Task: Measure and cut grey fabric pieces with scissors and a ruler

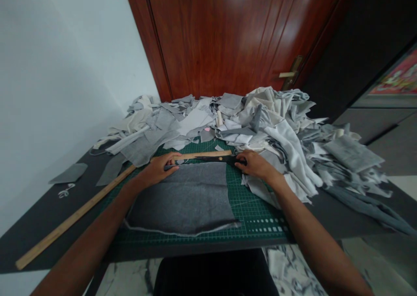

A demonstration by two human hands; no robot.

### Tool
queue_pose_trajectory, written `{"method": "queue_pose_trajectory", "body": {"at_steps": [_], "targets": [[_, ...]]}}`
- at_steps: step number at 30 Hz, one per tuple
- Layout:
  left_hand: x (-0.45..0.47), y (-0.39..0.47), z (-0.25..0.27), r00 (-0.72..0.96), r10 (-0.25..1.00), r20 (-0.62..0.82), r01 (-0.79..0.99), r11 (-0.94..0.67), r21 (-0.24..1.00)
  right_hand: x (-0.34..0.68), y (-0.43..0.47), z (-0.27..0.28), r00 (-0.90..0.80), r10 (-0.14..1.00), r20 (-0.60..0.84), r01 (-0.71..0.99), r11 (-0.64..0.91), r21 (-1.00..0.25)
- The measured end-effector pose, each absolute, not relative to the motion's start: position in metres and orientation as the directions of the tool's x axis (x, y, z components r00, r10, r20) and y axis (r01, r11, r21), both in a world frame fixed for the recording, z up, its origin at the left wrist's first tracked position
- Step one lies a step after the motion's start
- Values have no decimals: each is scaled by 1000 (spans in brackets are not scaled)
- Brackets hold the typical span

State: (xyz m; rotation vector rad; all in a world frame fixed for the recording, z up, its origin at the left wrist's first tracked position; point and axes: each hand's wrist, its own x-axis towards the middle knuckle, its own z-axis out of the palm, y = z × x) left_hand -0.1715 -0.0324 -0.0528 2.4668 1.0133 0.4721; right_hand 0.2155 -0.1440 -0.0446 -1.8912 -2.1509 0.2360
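Note:
A dark grey piece of cloth (189,198) lies spread on a green cutting mat (236,196), its frayed pale edge toward me. At the cloth's upper left corner, my left hand (159,169) is closed, with the edge pinched between thumb and fingers. My right hand (256,163) grips the handles of black scissors (220,158) just beyond the upper right corner. The blades point left along the cloth's far edge and look nearly closed. Just behind them runs a wooden ruler (86,215), partly hidden by my left hand, reaching diagonally to the table's near left.
Grey and white fabric scraps (195,120) are heaped along the back, higher at the right (276,109). A loose grey scrap (70,173) and a white string (66,191) lie at left. A white wall (81,48) and a wooden door (221,39) bound the dark table (35,220).

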Motion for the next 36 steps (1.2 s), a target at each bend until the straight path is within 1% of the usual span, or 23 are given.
{"method": "queue_pose_trajectory", "body": {"at_steps": [4, 9, 16, 22, 25, 28, 33, 36], "targets": [[-168, -36, -56, 695, 684, 220, 552, -704, 446, 210, -144, -46, -69, 992, 104, 974, 90, -209], [-174, -32, -53, 679, 659, 324, 579, -751, 316, 206, -144, -51, -53, 991, 126, 976, 78, -203], [-185, -23, -58, 698, 653, 295, 599, -757, 260, 211, -144, -56, -94, 986, 137, 971, 121, -208], [-196, -18, -50, 628, 692, 355, 680, -710, 183, 213, -144, -56, -132, 984, 119, 966, 155, -209], [-215, -10, -39, 563, 731, 386, 716, -664, 214, 213, -145, -55, -134, 983, 122, 967, 156, -203], [-225, -6, -37, 524, 772, 361, 737, -623, 262, 213, -145, -56, -134, 983, 122, 966, 157, -206], [-210, -9, -52, 659, 704, 265, 652, -710, 266, 214, -144, -57, -142, 984, 108, 962, 163, -221], [-201, -9, -59, 667, 697, 264, 652, -717, 246, 214, -144, -56, -141, 985, 104, 964, 161, -210]]}}
